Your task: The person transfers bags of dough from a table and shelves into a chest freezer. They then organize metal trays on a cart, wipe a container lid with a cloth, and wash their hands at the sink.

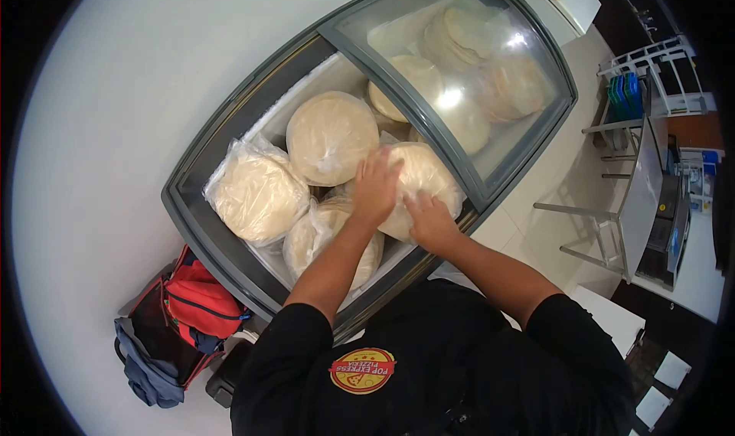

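Note:
Round, pale flat pizza bases in clear plastic bags lie inside a chest freezer [260,91]. My left hand [375,185] rests with outstretched fingers on the left side of one bag of pizza bases [425,168]. On the near side of that same bag, my right hand [432,220] has its fingers curled against the plastic. Left of my hands sits another round bag [331,133]. A looser, crinkled bag [259,195] is at the freezer's left end, and one more bag [318,233] lies partly under my left forearm.
A sliding glass lid [490,76] covers the freezer's right part, with several more bags beneath it. A red and grey backpack [203,298] stands open beside the freezer's lower left. Off to the right are a metal table [647,199] and a white rack [658,68].

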Available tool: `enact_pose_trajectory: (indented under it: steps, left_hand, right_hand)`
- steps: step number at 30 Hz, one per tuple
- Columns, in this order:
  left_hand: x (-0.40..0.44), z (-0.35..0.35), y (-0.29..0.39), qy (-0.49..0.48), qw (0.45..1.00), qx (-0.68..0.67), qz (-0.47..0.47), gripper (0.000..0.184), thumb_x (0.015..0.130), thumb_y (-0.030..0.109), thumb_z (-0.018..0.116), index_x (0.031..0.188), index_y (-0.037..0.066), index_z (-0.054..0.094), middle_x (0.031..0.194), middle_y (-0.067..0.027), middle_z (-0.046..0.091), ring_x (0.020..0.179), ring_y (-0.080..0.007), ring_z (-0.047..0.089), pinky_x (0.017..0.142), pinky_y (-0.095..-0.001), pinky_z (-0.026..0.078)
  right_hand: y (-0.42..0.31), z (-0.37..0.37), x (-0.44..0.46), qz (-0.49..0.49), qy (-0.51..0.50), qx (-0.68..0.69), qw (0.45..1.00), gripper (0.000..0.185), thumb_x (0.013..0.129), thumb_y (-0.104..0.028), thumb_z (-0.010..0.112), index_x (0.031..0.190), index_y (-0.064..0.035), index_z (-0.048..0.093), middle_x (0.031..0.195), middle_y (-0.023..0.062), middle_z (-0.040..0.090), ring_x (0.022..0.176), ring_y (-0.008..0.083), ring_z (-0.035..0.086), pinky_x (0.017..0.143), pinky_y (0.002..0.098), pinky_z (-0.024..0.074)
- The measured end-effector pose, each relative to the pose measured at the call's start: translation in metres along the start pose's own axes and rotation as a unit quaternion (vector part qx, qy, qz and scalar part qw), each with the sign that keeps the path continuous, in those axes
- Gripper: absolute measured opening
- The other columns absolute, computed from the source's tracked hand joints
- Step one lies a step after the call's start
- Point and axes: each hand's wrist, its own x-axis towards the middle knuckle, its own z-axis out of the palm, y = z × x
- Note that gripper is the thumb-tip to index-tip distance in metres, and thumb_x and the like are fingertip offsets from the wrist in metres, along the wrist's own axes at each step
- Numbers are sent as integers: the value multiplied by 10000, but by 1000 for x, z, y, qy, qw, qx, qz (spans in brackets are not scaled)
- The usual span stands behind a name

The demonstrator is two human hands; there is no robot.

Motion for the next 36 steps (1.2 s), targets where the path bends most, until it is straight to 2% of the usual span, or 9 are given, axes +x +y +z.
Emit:
enact_pose_trajectory:
  steps: [5, 7, 8, 11, 15, 18, 23, 30, 36]
  left_hand:
    - [-25, -1, 15, -35, 995, -28, 89, 502, 891, 258, 658, 1387, 185, 628, 1555, -104, 472, 1487, -392, 344, 1202, -568, 274]
    - [-28, 3, 15, -45, 994, -15, 98, 494, 885, 262, 660, 1371, 182, 641, 1550, -102, 480, 1491, -388, 340, 1204, -570, 271]
    - [-27, 6, 15, -40, 995, -18, 95, 482, 875, 251, 666, 1351, 174, 653, 1538, -101, 494, 1489, -385, 346, 1206, -573, 267]
    - [-26, 1, 17, -30, 995, -21, 95, 459, 856, 230, 678, 1310, 159, 676, 1515, -100, 520, 1486, -379, 358, 1211, -578, 259]
    - [-38, -16, 21, -61, 992, -27, 104, 497, 798, 136, 708, 1292, 159, 668, 1476, -102, 555, 1420, -397, 439, 1185, -576, 315]
    - [-66, -5, 34, -79, 970, -189, 134, 500, 754, 46, 697, 1246, 135, 681, 1427, -89, 593, 1377, -379, 480, 1142, -534, 383]
    - [-99, -25, 67, -45, 983, -95, 148, 454, 746, -10, 659, 1183, 109, 695, 1330, -97, 649, 1267, -369, 570, 1066, -486, 455]
    - [-177, -56, 43, 55, 987, -150, -28, 326, 731, -66, 631, 1001, 84, 732, 1230, -120, 671, 1136, -362, 615, 995, -461, 470]
    - [-200, -99, 29, 172, 971, -68, -153, 241, 790, -36, 652, 986, 77, 735, 1263, -155, 644, 1159, -372, 586, 1004, -473, 452]
  right_hand:
    - [27, -27, -3, 3, -68, 53, 996, 574, 787, -148, 693, 1343, -46, 595, 1235, 232, 573, 1150, 414, 572, 1024, 476, 466]
    - [28, -78, 12, 79, 267, 56, 959, 511, 783, -99, 683, 1281, -4, 614, 1233, 233, 588, 1178, 422, 567, 1045, 462, 463]
    - [37, -75, 14, 79, 270, 57, 958, 511, 783, -99, 683, 1281, -4, 614, 1233, 233, 588, 1178, 422, 567, 1045, 462, 463]
    - [65, -49, 16, 129, 185, 72, 972, 484, 777, -61, 670, 1252, 15, 618, 1210, 229, 598, 1173, 421, 564, 1040, 450, 467]
    - [68, -46, 18, 164, 193, 95, 963, 507, 764, -39, 665, 1266, 7, 621, 1173, 230, 609, 1120, 418, 594, 998, 444, 497]
    - [82, -46, 14, 136, 138, 153, 969, 496, 755, -32, 656, 1247, 23, 640, 1145, 232, 625, 1076, 412, 618, 966, 441, 517]
    - [70, -50, 7, 90, 55, 250, 963, 485, 754, -24, 640, 1233, 43, 667, 1082, 227, 650, 982, 370, 673, 899, 410, 550]
    - [33, -13, -2, -9, -71, 349, 934, 512, 760, -47, 647, 1265, 37, 667, 1085, 215, 661, 966, 332, 692, 876, 371, 555]
    - [-31, 6, 0, -88, -218, 348, 908, 552, 792, -17, 658, 1341, 36, 622, 1116, 164, 634, 1030, 271, 673, 921, 336, 555]
